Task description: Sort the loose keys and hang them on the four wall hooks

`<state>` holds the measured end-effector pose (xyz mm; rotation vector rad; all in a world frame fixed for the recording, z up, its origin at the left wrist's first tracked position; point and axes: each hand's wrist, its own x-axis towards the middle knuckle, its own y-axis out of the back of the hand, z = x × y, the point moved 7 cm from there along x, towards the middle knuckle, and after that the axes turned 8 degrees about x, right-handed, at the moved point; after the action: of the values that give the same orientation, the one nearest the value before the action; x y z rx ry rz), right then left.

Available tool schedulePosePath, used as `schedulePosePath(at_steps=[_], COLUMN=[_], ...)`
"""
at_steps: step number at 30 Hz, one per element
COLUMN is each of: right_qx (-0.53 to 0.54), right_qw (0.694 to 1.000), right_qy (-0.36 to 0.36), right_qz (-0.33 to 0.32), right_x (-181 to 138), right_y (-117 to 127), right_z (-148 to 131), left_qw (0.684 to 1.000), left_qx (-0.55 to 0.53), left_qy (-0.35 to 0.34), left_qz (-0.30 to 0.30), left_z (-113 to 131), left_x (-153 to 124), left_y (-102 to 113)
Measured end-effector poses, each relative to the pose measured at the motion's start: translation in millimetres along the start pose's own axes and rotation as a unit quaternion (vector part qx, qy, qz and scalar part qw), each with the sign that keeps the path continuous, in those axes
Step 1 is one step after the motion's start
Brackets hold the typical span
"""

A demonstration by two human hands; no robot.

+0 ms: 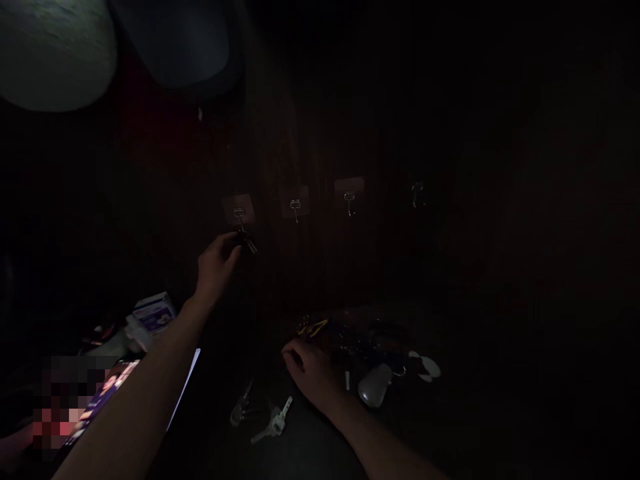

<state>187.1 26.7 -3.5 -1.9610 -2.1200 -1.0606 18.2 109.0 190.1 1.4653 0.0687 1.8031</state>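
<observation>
The scene is very dark. My left hand (216,267) reaches up to the leftmost wall hook (240,215), its fingers pinched on a small key (251,245) just under the hook's tip. Whether the key hangs on the hook I cannot tell. Low on the surface, my right hand (313,373) has thumb and forefinger curled together beside a dark, yellow-marked item (314,328); anything in its fingertips is too dark to see. Two bunches of keys, one dim (241,408) and one brighter (275,423), lie left of my right wrist.
More hooks line the wall: second (295,205), third (349,199) and far right (417,193). A grey mouse-shaped object (375,387) and white discs (426,367) lie right of my right hand. At left are a box (156,313) and a lit screen (100,410). Caps (180,47) hang above.
</observation>
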Motion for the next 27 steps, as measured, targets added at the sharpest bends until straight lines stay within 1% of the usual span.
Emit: schedulePosePath(at_steps=[3,7,10,13,15,16,20,22,23,25,27], right_qx=[-0.004,-0.007,0.002,0.007,-0.005,-0.015,-0.075,-0.103,-0.120,-0.156,-0.183], right_qw=[1.000,1.000,1.000,1.000,0.999,0.997,0.985,0.979,0.977,0.973,0.972], right_qy=[0.000,0.002,-0.002,-0.009,-0.012,-0.006,0.034,0.048,0.049,0.060,0.079], right_qz=[-0.011,-0.017,-0.012,-0.013,-0.045,-0.072,-0.152,-0.171,-0.170,-0.157,-0.128], right_x=[1,2,2,2,3,3,0,-2,-3,-4,-5], right_y=[2,7,11,16,16,15,19,23,26,33,40], right_z=[-5,-10,-10,-13,-21,-27,-45,-41,-35,-18,-1], left_qw=[1.000,0.997,0.995,0.991,0.988,0.985,0.971,0.966,0.963,0.959,0.958], left_qx=[0.012,0.018,0.022,0.006,-0.014,-0.023,-0.043,-0.049,-0.052,-0.061,-0.071], left_qy=[0.024,0.041,0.054,0.058,0.058,0.061,0.098,0.116,0.124,0.134,0.144], left_qz=[-0.017,-0.056,-0.087,-0.119,-0.143,-0.158,-0.212,-0.227,-0.232,-0.240,-0.237], left_z=[-8,-16,-25,-34,-39,-41,-45,-46,-46,-45,-45], left_x=[-8,-23,-41,-66,-84,-93,-131,-148,-155,-170,-183], left_y=[-2,-2,-3,-8,-12,-15,-23,-25,-26,-28,-30])
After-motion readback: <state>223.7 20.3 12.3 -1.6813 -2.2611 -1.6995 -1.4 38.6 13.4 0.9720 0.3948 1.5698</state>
